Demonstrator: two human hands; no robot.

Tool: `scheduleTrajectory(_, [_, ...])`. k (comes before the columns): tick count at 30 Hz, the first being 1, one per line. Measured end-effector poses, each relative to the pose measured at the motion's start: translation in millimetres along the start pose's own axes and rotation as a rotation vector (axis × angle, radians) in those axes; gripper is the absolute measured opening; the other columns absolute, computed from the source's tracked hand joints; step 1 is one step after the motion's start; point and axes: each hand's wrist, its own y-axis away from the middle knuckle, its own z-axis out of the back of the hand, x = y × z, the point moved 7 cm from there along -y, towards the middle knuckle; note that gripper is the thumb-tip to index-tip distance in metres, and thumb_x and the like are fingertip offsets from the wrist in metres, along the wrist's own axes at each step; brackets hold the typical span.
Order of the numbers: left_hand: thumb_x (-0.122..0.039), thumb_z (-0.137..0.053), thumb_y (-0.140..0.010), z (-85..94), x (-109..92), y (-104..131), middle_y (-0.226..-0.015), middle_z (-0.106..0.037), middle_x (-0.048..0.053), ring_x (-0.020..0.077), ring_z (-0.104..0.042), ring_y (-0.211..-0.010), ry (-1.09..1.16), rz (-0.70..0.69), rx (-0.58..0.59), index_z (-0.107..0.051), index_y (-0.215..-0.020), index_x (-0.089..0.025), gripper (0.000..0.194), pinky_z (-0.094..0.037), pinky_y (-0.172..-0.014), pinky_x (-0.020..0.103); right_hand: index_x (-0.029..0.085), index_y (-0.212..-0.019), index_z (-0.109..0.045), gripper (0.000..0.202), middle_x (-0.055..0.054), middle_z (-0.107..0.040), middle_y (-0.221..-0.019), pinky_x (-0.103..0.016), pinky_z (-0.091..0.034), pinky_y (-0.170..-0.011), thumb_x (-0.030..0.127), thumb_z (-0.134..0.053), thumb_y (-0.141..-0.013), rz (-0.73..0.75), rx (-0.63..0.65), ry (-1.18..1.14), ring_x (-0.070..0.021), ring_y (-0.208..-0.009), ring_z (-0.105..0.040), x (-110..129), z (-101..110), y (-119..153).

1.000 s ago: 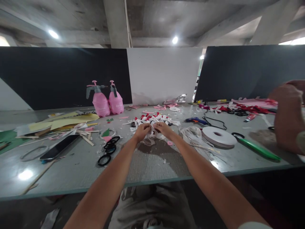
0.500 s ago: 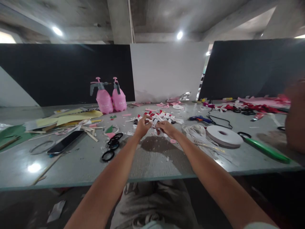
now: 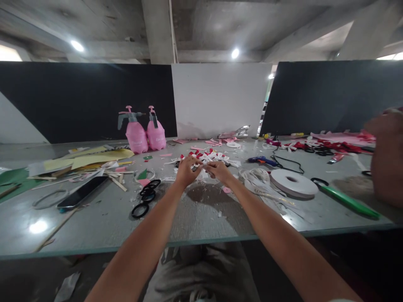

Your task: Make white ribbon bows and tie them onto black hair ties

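My left hand [image 3: 187, 170] and my right hand [image 3: 219, 171] meet above the middle of the table, fingertips almost touching. Both pinch a small piece of white ribbon [image 3: 202, 166], mostly covered by the fingers. Just behind them lies a heap of red and white ribbon bows [image 3: 220, 157]. A strip of printed white ribbon [image 3: 170, 179] lies left of my left hand. To the right of my right hand are loose loops of white ribbon [image 3: 256, 178] and a large white ribbon roll [image 3: 294, 183].
Black rings [image 3: 140, 210], a phone [image 3: 83, 193] and paper sheets [image 3: 102, 158] lie left. Two pink spray bottles [image 3: 136, 137] stand behind. On the right are a blue glue gun [image 3: 261, 160] with its cord, a green roll [image 3: 351, 202] and another person's arm [image 3: 387, 163].
My view has tilted up slightly. My fingers have come closer together over the ribbon, and the left hand has turned a little. The other person's hand has come into view at the right.
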Motion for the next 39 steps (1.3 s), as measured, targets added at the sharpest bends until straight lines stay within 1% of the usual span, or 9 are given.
scheduleTrajectory(3, [-0.029, -0.06, -0.083, -2.0, 1, 1, -0.094, -0.067, 0.005, 0.019, -0.057, -0.096, -0.018, -0.004, 0.011, -0.068, -0.091, -0.021, 0.014, -0.036, -0.089, 0.032, 0.017, -0.065, -0.058, 0.036, 0.006, -0.038, -0.048, -0.022, -0.025, -0.045, 0.051, -0.057, -0.078, 0.055, 0.01, 0.161, -0.0075, -0.043, -0.032, 2, 2, -1])
scheduleTrajectory(8, [-0.031, -0.06, -0.083, -6.4, 5, 0, -0.094, -0.068, 0.005, 0.02, -0.057, -0.095, -0.064, 0.019, 0.055, -0.069, -0.089, -0.021, 0.015, -0.035, -0.088, 0.033, 0.015, -0.065, -0.062, 0.032, 0.002, -0.052, -0.057, -0.022, -0.029, -0.054, 0.039, -0.051, -0.084, 0.223, 0.019, 0.484, -0.0097, -0.055, -0.043, 12, 1, 0])
scheduleTrajectory(16, [-0.025, -0.061, -0.077, -12.3, 6, -1, -0.088, -0.069, 0.003, 0.0194, -0.059, -0.088, -0.172, -0.038, 0.145, -0.071, -0.081, -0.023, 0.011, -0.033, -0.09, 0.036, 0.014, -0.066, -0.067, 0.026, -0.001, -0.058, -0.06, -0.024, -0.029, -0.058, 0.024, -0.052, -0.084, 0.282, 0.074, 0.727, -0.012, -0.059, -0.048, 8, -11, -2])
scheduleTrajectory(20, [-0.029, -0.059, -0.08, -13.6, 6, -1, -0.089, -0.069, 0.003, 0.0188, -0.059, -0.088, -0.147, -0.055, 0.184, -0.072, -0.087, -0.023, 0.016, -0.033, -0.088, 0.035, 0.013, -0.064, -0.066, 0.027, 0.001, -0.054, -0.055, -0.023, -0.027, -0.056, 0.023, -0.052, -0.085, 0.233, 0.039, 0.724, -0.0105, -0.056, -0.044, 4, -7, -3])
scheduleTrajectory(23, [-0.03, -0.059, -0.081, -14.1, 7, -1, -0.088, -0.07, 0.003, 0.019, -0.06, -0.088, -0.137, -0.061, 0.188, -0.073, -0.087, -0.024, 0.016, -0.033, -0.087, 0.035, 0.013, -0.064, -0.066, 0.027, 0.001, -0.052, -0.054, -0.023, -0.025, -0.055, 0.024, -0.053, -0.085, 0.209, 0.039, 0.719, -0.0095, -0.054, -0.041, 3, -6, -3])
scheduleTrajectory(27, [-0.028, -0.062, -0.077, -15.2, 6, -2, -0.084, -0.069, 0.002, 0.0188, -0.06, -0.085, -0.146, -0.069, 0.184, -0.073, -0.082, -0.024, 0.013, -0.033, -0.087, 0.035, 0.012, -0.068, -0.069, 0.025, -0.001, -0.057, -0.057, -0.023, -0.026, -0.055, 0.024, -0.053, -0.084, 0.237, 0.062, 0.741, -0.0103, -0.056, -0.044, 3, -8, -2])
scheduleTrajectory(30, [-0.026, -0.063, -0.075, -16.8, 3, -1, -0.084, -0.069, 0.002, 0.0195, -0.061, -0.087, -0.163, -0.092, 0.195, -0.073, -0.079, -0.023, 0.011, -0.032, -0.089, 0.035, 0.012, -0.068, -0.07, 0.026, -0.002, -0.06, -0.058, -0.024, -0.026, -0.055, 0.023, -0.053, -0.084, 0.237, 0.075, 0.777, -0.0108, -0.056, -0.046, 1, -9, -2])
scheduleTrajectory(33, [-0.024, -0.062, -0.074, -18.1, 0, -1, -0.085, -0.069, 0.003, 0.0201, -0.061, -0.089, -0.191, -0.107, 0.198, -0.072, -0.077, -0.023, 0.011, -0.031, -0.091, 0.037, 0.013, -0.068, -0.071, 0.026, -0.002, -0.061, -0.057, -0.024, -0.027, -0.055, 0.022, -0.052, -0.083, 0.232, 0.086, 0.797, -0.0112, -0.056, -0.047, 1, -11, -2])
scheduleTrajectory(39, [-0.021, -0.061, -0.074, -16.6, 1, -1, -0.084, -0.068, 0.003, 0.019, -0.06, -0.085, -0.212, -0.095, 0.172, -0.07, -0.076, -0.021, 0.01, -0.031, -0.09, 0.037, 0.013, -0.069, -0.07, 0.026, -0.002, -0.061, -0.058, -0.023, -0.028, -0.056, 0.021, -0.051, -0.085, 0.24, 0.077, 0.771, -0.0111, -0.057, -0.048, 6, -13, 2])
